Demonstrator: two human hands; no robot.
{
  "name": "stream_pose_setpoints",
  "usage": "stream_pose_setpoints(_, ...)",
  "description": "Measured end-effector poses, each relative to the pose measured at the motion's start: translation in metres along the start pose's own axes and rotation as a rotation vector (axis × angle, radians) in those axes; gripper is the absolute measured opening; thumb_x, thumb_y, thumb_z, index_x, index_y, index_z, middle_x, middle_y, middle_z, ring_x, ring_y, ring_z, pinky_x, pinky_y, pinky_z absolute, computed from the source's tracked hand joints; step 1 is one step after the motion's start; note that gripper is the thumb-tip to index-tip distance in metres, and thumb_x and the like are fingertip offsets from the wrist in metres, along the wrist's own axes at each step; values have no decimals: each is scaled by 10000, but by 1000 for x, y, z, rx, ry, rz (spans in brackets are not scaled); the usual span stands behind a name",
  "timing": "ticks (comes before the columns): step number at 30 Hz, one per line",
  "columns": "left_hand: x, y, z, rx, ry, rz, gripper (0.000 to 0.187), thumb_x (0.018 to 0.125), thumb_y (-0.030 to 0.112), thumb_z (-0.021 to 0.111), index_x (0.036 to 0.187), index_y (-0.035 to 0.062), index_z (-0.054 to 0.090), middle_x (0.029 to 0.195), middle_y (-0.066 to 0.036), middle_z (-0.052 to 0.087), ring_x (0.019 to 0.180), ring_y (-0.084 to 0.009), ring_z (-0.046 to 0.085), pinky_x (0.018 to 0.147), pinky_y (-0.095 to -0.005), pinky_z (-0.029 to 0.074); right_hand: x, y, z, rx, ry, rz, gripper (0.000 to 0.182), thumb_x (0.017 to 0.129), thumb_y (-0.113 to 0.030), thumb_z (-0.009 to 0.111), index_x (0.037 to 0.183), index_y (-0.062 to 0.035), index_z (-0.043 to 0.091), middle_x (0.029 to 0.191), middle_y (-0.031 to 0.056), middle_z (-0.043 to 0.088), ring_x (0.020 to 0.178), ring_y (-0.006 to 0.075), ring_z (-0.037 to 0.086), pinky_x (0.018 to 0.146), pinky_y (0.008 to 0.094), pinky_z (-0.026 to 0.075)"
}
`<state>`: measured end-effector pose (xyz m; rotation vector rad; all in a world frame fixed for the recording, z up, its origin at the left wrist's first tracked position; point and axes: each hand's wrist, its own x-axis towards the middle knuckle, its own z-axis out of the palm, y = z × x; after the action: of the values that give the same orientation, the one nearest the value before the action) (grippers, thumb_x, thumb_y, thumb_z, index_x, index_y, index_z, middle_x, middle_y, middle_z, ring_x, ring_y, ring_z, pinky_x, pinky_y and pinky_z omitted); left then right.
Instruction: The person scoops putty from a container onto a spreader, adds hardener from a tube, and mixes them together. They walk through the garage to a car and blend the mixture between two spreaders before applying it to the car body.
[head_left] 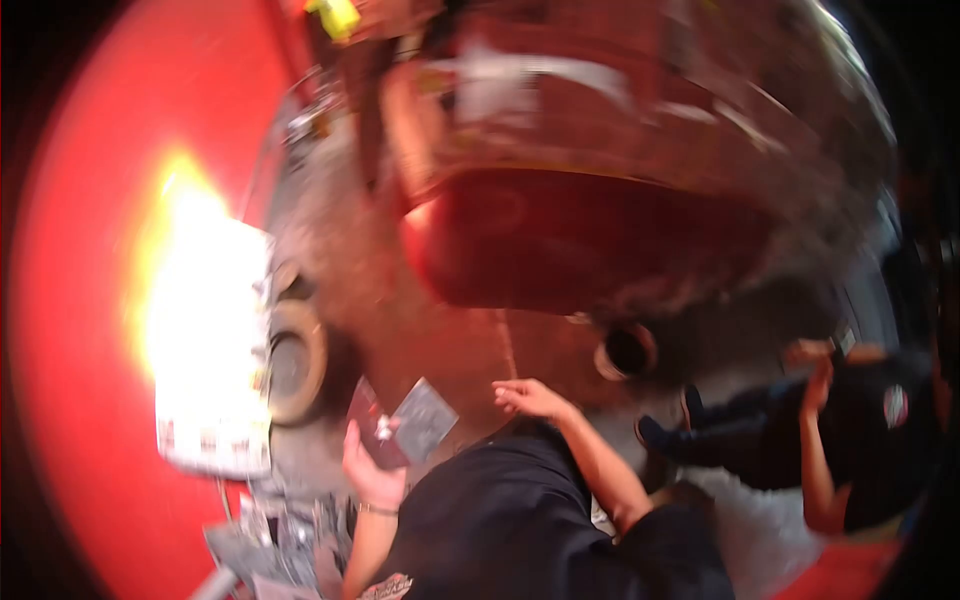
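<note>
My left hand (372, 472), with a band at its wrist, is closed on a dark red flat sheet (368, 408) bearing a small white dab. Right against that sheet is a grey square sheet (427, 420), tilted beside it; motion blur hides how the two are held together. To the right, in front of my dark shirt, my right hand (535, 398) hovers with loosely bent fingers slightly apart, and nothing shows in it. Beyond both hands stands a large dark red car panel (590, 240), apart from them.
A glaring, paper-covered surface (215, 420) stands left before a red wall (90, 300). A tire (297, 362) lies beside it. A round can-like container (627, 352) sits below the panel. At right is another person (860, 430) with bent arms. Grey scraps (285, 540) lie lower left.
</note>
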<state>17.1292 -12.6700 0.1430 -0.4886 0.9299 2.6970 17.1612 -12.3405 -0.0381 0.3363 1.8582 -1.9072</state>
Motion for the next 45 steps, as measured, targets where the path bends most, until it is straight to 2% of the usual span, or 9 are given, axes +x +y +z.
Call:
stream_pose_setpoints(5, 41, 23, -1, -127, -126, -75, 390, 1080, 360, 508, 1281, 62, 662, 1117, -67, 743, 1024, -253, 709, 943, -413, 556, -2, -113, 129, 696, -385, -204, 806, 1006, -495, 691, 1584, -50, 348, 1372, 73, 610, 1221, 169, 634, 1037, 358, 521)
stream_pose_setpoints(12, 96, 54, 36, -211, -142, -125, 384, 1083, 347, 512, 1302, 54, 629, 1153, -94, 737, 1054, -246, 702, 968, -392, 536, 71, -210, 169, 833, 143, -128, 356, 983, -111, 710, 1305, -32, 583, 1167, 94, 687, 1082, 256, 690, 959, 440, 569)
stream_pose_setpoints(16, 147, 90, 31, -194, -117, -102, 384, 1080, 343, 534, 1324, 57, 613, 1155, -86, 725, 1034, -230, 697, 992, -428, 542, 104, -224, 145, 917, 210, -153, 388, 1012, -159, 701, 1363, -43, 580, 1280, 90, 679, 1204, 272, 666, 1025, 479, 558)
stream_pose_setpoints(22, 243, 167, -4, -210, -34, -144, 373, 1079, 338, 549, 1292, 48, 647, 1080, -67, 732, 981, -232, 704, 999, -485, 561, 150, -232, 140, 1258, 86, 12, 434, 1003, -249, 728, 1383, -103, 576, 1372, 109, 632, 1354, 377, 562, 1127, 746, 405)
stream_pose_setpoints(25, 279, 210, -10, -148, 52, -94, 375, 1082, 346, 539, 1292, 58, 657, 1042, -57, 732, 941, -227, 704, 892, -439, 582, 186, -279, 163, 1453, -19, 57, 624, 961, -510, 729, 1399, -93, 575, 1428, 133, 609, 1391, 407, 520, 1101, 740, 401)
stream_pose_setpoints(26, 292, 224, -11, -168, 76, -72, 364, 1080, 345, 543, 1281, 64, 660, 1037, -55, 731, 936, -226, 704, 873, -432, 580, 205, -290, 167, 1431, -68, 19, 731, 940, -640, 679, 1410, -91, 570, 1449, 137, 598, 1385, 415, 522, 1073, 723, 421)
stream_pose_setpoints(31, 354, 273, -22, -284, 198, 19, 329, 1073, 342, 559, 1231, 73, 660, 1060, -74, 721, 942, -245, 687, 821, -426, 560, 283, -361, 185, 1254, -49, 92, 645, 971, -593, 657, 1417, -134, 575, 1450, 146, 594, 1385, 420, 521, 1082, 696, 429)
stream_pose_setpoints(36, 453, 311, -28, -327, 202, 72, 363, 1064, 324, 590, 1327, 76, 617, 1207, -83, 688, 1098, -237, 654, 979, -461, 537, 357, -399, 193, 1259, -75, 122, 581, 1013, -548, 611, 1422, -137, 573, 1465, 139, 587, 1418, 423, 497, 1090, 735, 404)
stream_pose_setpoints(45, 692, 427, 18, -208, 154, 69, 382, 1049, 317, 618, 1340, 70, 601, 1225, -92, 687, 1103, -249, 651, 1004, -452, 521, 533, -459, 175, 1361, 96, -75, 571, 1036, -526, 574, 1450, -134, 550, 1514, 131, 550, 1433, 404, 484, 1149, 736, 330)
